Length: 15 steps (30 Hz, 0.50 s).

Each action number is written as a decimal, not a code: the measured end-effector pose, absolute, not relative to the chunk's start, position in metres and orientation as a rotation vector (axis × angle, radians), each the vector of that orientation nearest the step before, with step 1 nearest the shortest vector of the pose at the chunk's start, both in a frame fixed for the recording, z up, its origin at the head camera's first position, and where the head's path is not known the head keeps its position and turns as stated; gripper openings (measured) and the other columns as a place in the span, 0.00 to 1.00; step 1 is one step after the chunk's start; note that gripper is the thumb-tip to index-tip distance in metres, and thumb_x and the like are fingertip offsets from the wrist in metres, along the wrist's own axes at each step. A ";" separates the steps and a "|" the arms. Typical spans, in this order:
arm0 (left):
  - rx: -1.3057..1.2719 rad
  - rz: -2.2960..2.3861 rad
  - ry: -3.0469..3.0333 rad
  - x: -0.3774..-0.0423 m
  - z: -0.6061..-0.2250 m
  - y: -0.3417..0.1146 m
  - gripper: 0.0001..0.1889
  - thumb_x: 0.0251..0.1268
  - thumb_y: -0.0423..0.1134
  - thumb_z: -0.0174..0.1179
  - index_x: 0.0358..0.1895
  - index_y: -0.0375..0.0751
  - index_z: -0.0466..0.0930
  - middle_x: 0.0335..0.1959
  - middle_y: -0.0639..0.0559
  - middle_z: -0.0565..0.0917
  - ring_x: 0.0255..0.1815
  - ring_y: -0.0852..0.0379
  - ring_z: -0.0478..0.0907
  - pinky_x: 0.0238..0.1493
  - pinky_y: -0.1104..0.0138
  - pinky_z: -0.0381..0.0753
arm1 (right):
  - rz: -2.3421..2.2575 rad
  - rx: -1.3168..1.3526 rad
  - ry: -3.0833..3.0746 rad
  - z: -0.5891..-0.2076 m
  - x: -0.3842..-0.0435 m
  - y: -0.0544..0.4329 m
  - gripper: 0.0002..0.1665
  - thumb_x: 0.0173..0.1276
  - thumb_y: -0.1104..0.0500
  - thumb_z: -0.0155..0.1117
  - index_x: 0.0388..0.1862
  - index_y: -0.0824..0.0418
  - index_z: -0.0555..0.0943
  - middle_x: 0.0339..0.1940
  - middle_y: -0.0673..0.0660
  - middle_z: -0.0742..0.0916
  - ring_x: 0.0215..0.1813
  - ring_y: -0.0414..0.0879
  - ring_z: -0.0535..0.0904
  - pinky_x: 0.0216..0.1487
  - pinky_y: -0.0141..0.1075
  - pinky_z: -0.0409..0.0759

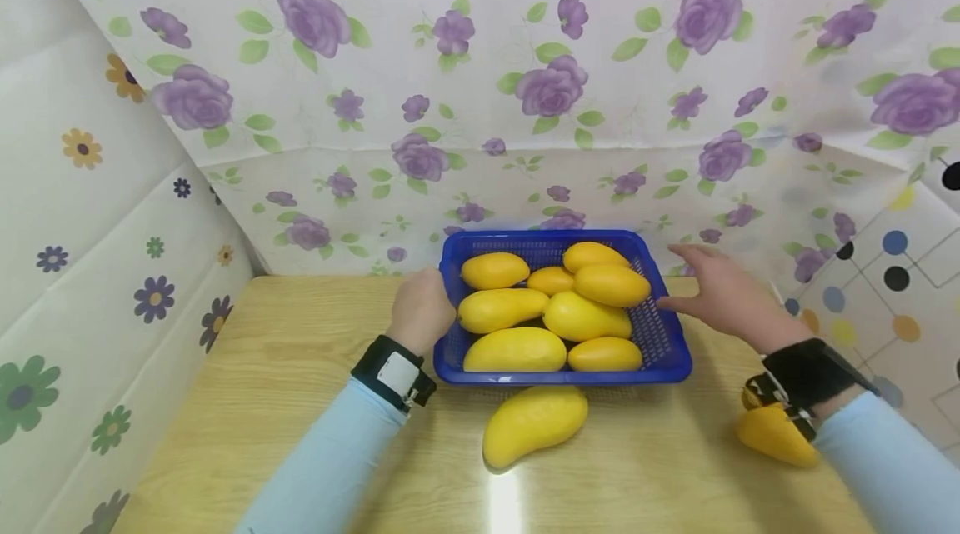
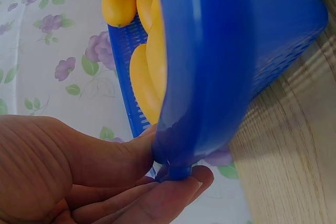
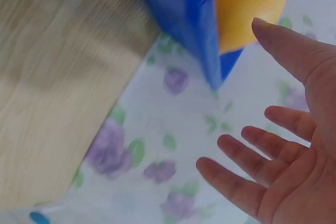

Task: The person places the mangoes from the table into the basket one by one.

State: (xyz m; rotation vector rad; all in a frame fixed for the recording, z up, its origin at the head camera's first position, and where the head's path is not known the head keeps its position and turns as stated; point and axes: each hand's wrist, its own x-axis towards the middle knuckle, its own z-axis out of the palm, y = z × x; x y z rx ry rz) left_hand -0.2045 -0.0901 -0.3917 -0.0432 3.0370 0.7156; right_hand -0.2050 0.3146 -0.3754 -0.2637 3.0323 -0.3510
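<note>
A blue plastic basket (image 1: 562,377) with slotted walls holds several yellow mangoes (image 1: 517,349). At its left side, my left hand (image 1: 422,313) pinches the rim; in the left wrist view the thumb (image 2: 131,153) lies on the inner side of the basket (image 2: 210,66) and the fingers curl beneath the edge. My right hand (image 1: 727,292) is beside the basket's right end with thumb and fingers spread. The right wrist view shows that palm (image 3: 310,182) holding nothing, apart from the basket's corner (image 3: 212,72).
One loose mango (image 1: 536,426) lies on the wooden table (image 1: 300,401) just in front of the basket. Another mango (image 1: 776,436) lies at the right, partly hidden by my right wrist. A flowered cloth (image 1: 480,101) hangs behind the table, with patterned sheets on both sides.
</note>
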 end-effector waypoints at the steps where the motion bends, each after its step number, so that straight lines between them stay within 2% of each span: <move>1: -0.046 0.714 3.035 -0.204 -0.391 -0.090 0.08 0.52 0.29 0.58 0.37 0.31 0.78 0.24 0.44 0.79 0.20 0.52 0.78 0.17 0.67 0.79 | -0.357 -0.237 3.027 -0.375 -0.202 0.321 0.59 0.51 0.30 0.64 0.72 0.60 0.55 0.70 0.70 0.63 0.66 0.69 0.62 0.57 0.65 0.67; 3: -0.046 0.709 3.037 -0.204 -0.391 -0.091 0.08 0.52 0.29 0.58 0.37 0.31 0.77 0.25 0.43 0.79 0.21 0.52 0.78 0.18 0.66 0.80 | -0.357 -0.181 3.017 -0.375 -0.197 0.335 0.61 0.50 0.27 0.61 0.73 0.59 0.53 0.71 0.71 0.61 0.66 0.71 0.60 0.57 0.67 0.65; 7: -0.043 0.698 3.051 -0.203 -0.390 -0.092 0.09 0.52 0.29 0.58 0.38 0.31 0.77 0.26 0.43 0.79 0.22 0.51 0.78 0.20 0.65 0.81 | -0.368 -0.101 3.011 -0.380 -0.184 0.358 0.66 0.47 0.22 0.56 0.73 0.63 0.53 0.69 0.75 0.60 0.65 0.73 0.58 0.58 0.69 0.61; 11: -0.038 0.685 3.055 -0.203 -0.391 -0.093 0.09 0.52 0.29 0.59 0.38 0.31 0.77 0.26 0.44 0.79 0.23 0.51 0.78 0.21 0.65 0.81 | -0.366 -0.078 2.995 -0.390 -0.168 0.379 0.66 0.48 0.23 0.58 0.69 0.70 0.57 0.66 0.79 0.61 0.62 0.76 0.58 0.57 0.70 0.60; 15: -0.038 0.687 3.044 -0.203 -0.392 -0.093 0.09 0.52 0.29 0.59 0.38 0.31 0.77 0.25 0.44 0.78 0.22 0.51 0.77 0.19 0.68 0.78 | -0.334 -0.095 2.949 -0.404 -0.152 0.398 0.65 0.49 0.22 0.56 0.67 0.73 0.60 0.62 0.83 0.63 0.59 0.78 0.60 0.54 0.70 0.62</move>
